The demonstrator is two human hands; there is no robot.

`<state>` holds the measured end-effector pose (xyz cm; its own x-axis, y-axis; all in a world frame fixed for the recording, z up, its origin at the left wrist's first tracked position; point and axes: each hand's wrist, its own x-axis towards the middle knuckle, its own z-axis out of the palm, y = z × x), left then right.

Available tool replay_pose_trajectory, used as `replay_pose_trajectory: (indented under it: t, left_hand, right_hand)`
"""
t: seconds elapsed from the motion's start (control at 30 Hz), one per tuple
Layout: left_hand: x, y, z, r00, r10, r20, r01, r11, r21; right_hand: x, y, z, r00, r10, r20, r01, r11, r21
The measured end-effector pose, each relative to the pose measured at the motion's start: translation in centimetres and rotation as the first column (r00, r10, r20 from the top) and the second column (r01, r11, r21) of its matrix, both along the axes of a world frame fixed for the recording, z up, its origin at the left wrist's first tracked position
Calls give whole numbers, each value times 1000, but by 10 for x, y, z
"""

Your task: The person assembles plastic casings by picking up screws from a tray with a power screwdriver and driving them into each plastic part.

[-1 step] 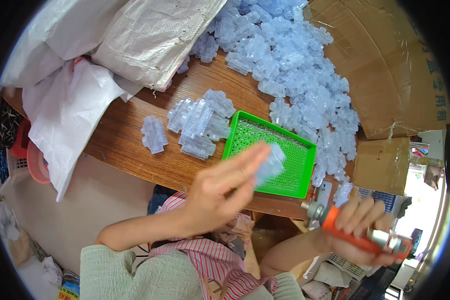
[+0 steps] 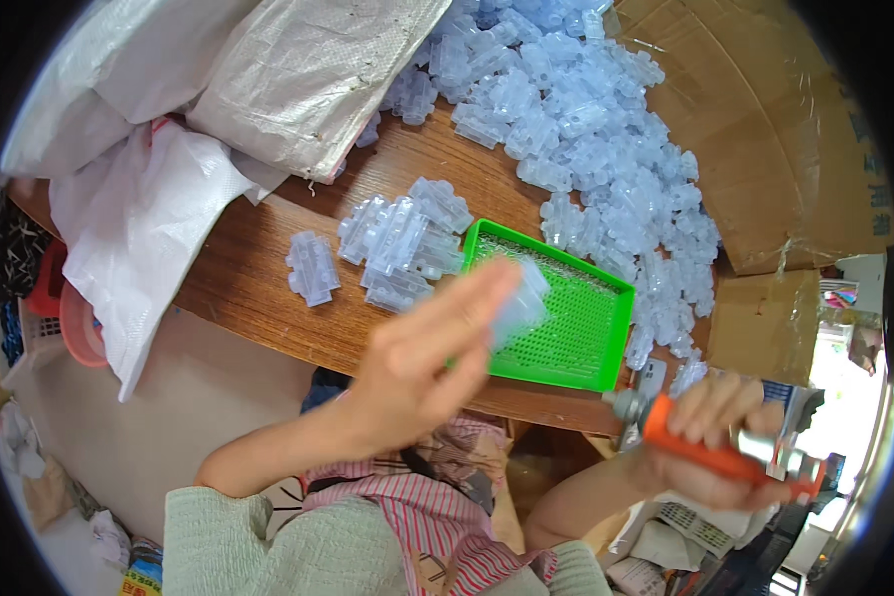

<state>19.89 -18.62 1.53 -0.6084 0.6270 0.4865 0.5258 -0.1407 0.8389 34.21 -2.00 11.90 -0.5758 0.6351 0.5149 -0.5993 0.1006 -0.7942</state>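
Note:
My left hand (image 2: 417, 363) is over the near left part of a green tray (image 2: 621, 343), its fingers closed on a clear plastic piece (image 2: 524, 306) that is smeared by motion. The tray's floor is dotted with small holes, and fine shiny metal bits line its far edge. To the right of the tray, my right hand (image 2: 715, 432) is wrapped round an orange hand tool (image 2: 666, 427) with metal ends. The tool lies aslant, one metal end toward the tray.
A small group of clear plastic pieces (image 2: 397, 238) lies left of the tray, with a single piece (image 2: 312, 268) beside it. A large heap (image 2: 586, 119) spreads behind and right, against cardboard (image 2: 755, 139). White woven sacks (image 2: 288, 79) cover the table's (image 2: 258, 288) far left.
My left hand and the plastic piece have moved slightly left over the tray. The right hand stays about where it was with the orange tool. The whole view has shifted a little.

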Motion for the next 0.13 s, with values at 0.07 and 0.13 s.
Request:
replay_pose_trajectory:
  t: [0.07, 0.13]
  left_hand:
    - [-27, -9, 2, 967, 192, -167, -210, 973, -100]
    - [-52, -22, 0, 944, 252, -211, -299, 925, -232]
  right_hand:
    - [0, 14, -13, 982, -23, 186, 33, 998, -48]
    - [0, 32, -58, 991, -103, 81, 122, 953, -276]
